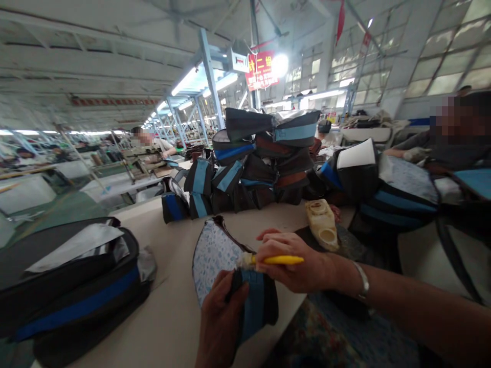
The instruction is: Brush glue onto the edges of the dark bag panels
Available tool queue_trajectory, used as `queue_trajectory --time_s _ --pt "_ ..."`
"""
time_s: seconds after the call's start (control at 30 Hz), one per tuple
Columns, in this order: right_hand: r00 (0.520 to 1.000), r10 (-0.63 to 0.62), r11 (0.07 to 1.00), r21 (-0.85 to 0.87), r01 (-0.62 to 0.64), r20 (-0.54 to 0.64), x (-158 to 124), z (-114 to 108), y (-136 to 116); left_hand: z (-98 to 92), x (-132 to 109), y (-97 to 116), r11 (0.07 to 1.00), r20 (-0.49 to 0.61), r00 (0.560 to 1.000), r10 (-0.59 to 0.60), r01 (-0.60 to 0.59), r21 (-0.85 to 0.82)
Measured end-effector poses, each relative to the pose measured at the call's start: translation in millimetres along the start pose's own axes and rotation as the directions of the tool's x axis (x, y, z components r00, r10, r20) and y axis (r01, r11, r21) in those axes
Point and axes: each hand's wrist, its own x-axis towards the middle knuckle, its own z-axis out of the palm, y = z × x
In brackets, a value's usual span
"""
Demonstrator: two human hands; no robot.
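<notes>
A bag-sewing factory hall: fabric bags (264,166) lie heaped along the far edge of the worktop (172,250), a sewing machine (151,159) stands beyond its left edge, and strip lights (185,83) run overhead.

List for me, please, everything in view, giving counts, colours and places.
held bag: one, black with light-blue band and floral panel, lower centre
yellow-handled tool: one, yellow with whitish end, centre
large bag: one, black with blue band, left
bag pile: many, mostly black with blue or brown bands, far side of table
floral-topped bag: one, black with light-blue bands, right
plastic container: one, cream, right of centre
table: one, pale, foreground
sign: one, red, overhead
lamps: several, white, overhead
posts: several, pale blue, background
windows: several, pale, upper right
other people: at least three, clothing dark or light, background and right
bracelet: one, silvery, right wrist
left hand: one, bare, gripping held bag
right hand: one, bare, gripping tool
</notes>
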Motion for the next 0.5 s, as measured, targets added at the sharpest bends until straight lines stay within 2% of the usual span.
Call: queue_trajectory --time_s 0.07,0.13,0.23,0.33,0.4,0.5 --pt "0.999 0.033 0.998 -0.061 -0.032 0.02 -3 -6 6 -1.6 -1 4 1.0 -0.028 0.999 -0.016 0.017 0.009" --pt "0.998 0.06 0.993 -0.099 -0.061 -0.018 -5 -15 9 -2.8 -2 6 0.999 -0.039 0.999 -0.018 0.02 0.043" --pt "0.996 0.054 0.996 -0.067 -0.06 -0.076 -6 -21 6 -3.0 0 5 0.994 -0.027 0.999 0.023 -0.019 0.112" --pt "0.998 0.054 0.997 -0.064 -0.053 0.01 -8 -17 6 -2.4 3 -1 0.969 -0.068 0.99 0.123 -0.105 0.224" --pt "0.994 0.091 0.991 -0.103 -0.085 0.053 -11 -16 10 -0.4 5 -5 0.917 -0.169 0.955 0.244 -0.171 0.361" --pt "0.989 0.143 0.982 -0.119 -0.146 -0.032 -11 -23 15 8.7 8 -10 0.768 -0.246 0.841 0.482 -0.27 0.581"
